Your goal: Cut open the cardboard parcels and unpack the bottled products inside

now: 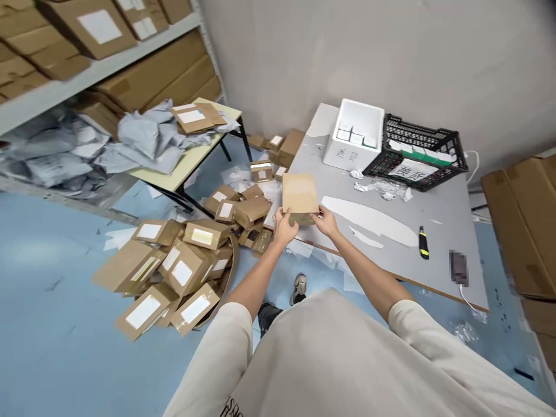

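Between my two hands is a small brown cardboard box (300, 192), held at the left end of the grey table (438, 231). My left hand (284, 227) grips its near left corner, and my right hand (325, 222) grips the near right corner. The box's top face is plain, with no label showing. Whether its underside touches the table I cannot tell. To the right of my right hand, torn white paper patches (369, 220) mark the tabletop. A black and yellow utility knife (423, 243) lies farther right.
A white foam box (354, 153) and a black plastic crate (417, 179) stand at the table's back. Labelled cardboard boxes (182, 269) pile up on the floor at left. Grey mailer bags (141, 139) cover a yellowish table (186, 168). A cabled, pixelated device (459, 268) lies at right.
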`<state>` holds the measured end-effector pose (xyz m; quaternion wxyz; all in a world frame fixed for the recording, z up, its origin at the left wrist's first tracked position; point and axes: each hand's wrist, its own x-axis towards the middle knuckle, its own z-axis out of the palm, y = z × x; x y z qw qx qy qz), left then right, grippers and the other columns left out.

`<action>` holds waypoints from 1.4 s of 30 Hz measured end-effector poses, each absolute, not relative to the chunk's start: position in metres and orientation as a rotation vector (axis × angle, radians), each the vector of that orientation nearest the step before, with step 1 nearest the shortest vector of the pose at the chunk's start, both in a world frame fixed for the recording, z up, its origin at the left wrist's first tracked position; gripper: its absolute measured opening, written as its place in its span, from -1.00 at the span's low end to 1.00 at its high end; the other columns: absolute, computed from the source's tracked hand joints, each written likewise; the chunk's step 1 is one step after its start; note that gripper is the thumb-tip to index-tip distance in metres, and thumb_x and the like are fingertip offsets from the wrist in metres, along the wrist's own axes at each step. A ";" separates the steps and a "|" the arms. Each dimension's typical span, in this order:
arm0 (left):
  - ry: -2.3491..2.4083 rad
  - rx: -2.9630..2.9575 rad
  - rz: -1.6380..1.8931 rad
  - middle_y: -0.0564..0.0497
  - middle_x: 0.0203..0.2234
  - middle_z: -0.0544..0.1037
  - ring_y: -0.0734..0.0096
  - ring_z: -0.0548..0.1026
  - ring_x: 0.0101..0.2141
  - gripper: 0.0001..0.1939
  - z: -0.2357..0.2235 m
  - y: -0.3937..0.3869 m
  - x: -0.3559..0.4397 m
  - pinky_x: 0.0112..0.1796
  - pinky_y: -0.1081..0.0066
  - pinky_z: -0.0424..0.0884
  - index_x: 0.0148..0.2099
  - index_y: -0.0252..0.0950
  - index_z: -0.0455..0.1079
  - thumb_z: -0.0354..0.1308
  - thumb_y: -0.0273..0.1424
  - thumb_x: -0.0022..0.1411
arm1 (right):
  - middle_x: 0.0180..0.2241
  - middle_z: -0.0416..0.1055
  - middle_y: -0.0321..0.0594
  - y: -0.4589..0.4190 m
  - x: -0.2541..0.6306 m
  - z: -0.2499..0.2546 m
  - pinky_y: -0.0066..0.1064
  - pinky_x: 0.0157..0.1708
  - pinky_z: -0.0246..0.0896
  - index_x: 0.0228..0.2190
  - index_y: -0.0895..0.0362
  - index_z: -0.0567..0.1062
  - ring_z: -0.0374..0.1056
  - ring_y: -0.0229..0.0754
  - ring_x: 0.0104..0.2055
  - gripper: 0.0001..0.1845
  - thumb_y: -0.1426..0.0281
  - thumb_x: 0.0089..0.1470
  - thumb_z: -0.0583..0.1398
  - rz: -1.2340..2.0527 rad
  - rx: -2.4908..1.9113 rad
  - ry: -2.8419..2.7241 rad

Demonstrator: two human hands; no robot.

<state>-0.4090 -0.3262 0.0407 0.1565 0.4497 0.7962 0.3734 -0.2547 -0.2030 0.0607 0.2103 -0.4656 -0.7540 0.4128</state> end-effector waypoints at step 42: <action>2.496 0.633 0.952 -0.18 0.30 0.30 0.10 0.23 0.35 -0.46 -0.021 -0.642 -0.626 0.35 0.07 0.18 0.26 -0.24 0.34 0.12 -0.48 0.23 | 0.41 0.07 0.00 -0.439 -0.540 -0.003 0.08 0.29 0.03 0.28 0.05 0.36 0.00 0.20 0.40 -0.40 0.21 0.26 0.14 0.838 -0.590 -3.243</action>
